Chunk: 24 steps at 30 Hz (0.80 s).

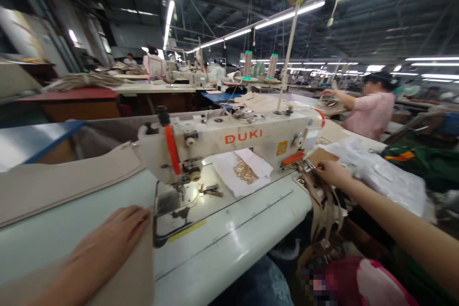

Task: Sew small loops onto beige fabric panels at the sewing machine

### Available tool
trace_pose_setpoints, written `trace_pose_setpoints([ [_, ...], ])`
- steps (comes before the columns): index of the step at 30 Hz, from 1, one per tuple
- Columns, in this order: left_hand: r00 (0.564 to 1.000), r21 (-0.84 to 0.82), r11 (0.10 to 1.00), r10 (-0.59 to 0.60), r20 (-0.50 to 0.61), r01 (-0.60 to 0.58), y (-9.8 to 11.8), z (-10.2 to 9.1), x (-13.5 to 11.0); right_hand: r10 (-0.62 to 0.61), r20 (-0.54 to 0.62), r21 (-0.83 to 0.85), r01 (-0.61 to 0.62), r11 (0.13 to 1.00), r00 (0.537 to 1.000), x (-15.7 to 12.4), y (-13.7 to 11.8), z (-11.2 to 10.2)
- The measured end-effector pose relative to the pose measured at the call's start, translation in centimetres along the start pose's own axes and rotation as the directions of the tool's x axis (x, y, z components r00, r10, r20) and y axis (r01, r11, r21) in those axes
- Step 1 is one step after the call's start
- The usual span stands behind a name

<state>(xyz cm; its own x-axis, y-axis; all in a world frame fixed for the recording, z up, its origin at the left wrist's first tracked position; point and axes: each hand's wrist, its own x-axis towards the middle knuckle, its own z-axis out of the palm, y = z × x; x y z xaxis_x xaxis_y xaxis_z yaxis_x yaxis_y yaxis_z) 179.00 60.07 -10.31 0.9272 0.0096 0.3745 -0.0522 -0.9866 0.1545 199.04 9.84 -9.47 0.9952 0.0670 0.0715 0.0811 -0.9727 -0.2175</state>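
Observation:
My left hand point(111, 239) lies flat on a beige fabric panel point(134, 277) at the left of the sewing table, fingers side by side. A small glint shows by its fingertips, too small to name. Stretched out to the right, my right hand point(332, 173) pinches a beige strap with metal hardware point(309, 166) at the machine's right end. More beige straps point(324, 208) hang over the table edge below it. Between the hands stands a white sewing machine point(215, 138), its needle area nearest my left hand. Gold-coloured metal pieces point(245, 172) lie on white paper point(227, 181) under its arm.
Another long beige panel point(71, 184) lies behind my left hand. White plastic bags point(387, 172) and dark green cloth point(426, 160) are piled at the right. A person in pink point(373, 110) works beyond the machine. Thread cones point(248, 64) stand behind it.

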Motion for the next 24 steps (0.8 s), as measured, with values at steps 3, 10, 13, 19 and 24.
trace_pose_setpoints([
  [3, 0.982, 0.148, 0.989, -0.059, 0.181, 0.032, 0.5, -3.3, -1.2, -0.019, 0.044, -0.057, 0.022, 0.998, 0.999, 1.4, -1.1, 0.9],
  [10, 0.980, 0.048, 0.981, -0.193, 0.052, 0.190, 1.6, -3.3, -1.0, 0.024, 0.133, 0.015, -0.027, 1.000, 0.991, 2.5, 0.1, -0.7],
  [13, 0.967, -0.044, 0.967, -0.251, 0.029, 0.253, 1.2, -3.1, -1.1, 0.055, 0.197, 0.133, -0.083, 0.988, 0.979, 0.7, 1.0, -2.1],
  [19, 0.953, -0.143, 0.942, -0.303, 0.030, 0.304, 1.2, -3.4, -1.3, -0.307, 0.519, 0.808, -0.341, 0.480, 0.798, -9.2, -8.1, -2.9],
  [24, 0.967, -0.175, 0.952, -0.255, -0.003, 0.251, 1.4, -3.2, -1.9, -0.671, 0.690, 0.605, -0.725, 0.329, 0.271, -13.8, -23.1, -0.2],
])
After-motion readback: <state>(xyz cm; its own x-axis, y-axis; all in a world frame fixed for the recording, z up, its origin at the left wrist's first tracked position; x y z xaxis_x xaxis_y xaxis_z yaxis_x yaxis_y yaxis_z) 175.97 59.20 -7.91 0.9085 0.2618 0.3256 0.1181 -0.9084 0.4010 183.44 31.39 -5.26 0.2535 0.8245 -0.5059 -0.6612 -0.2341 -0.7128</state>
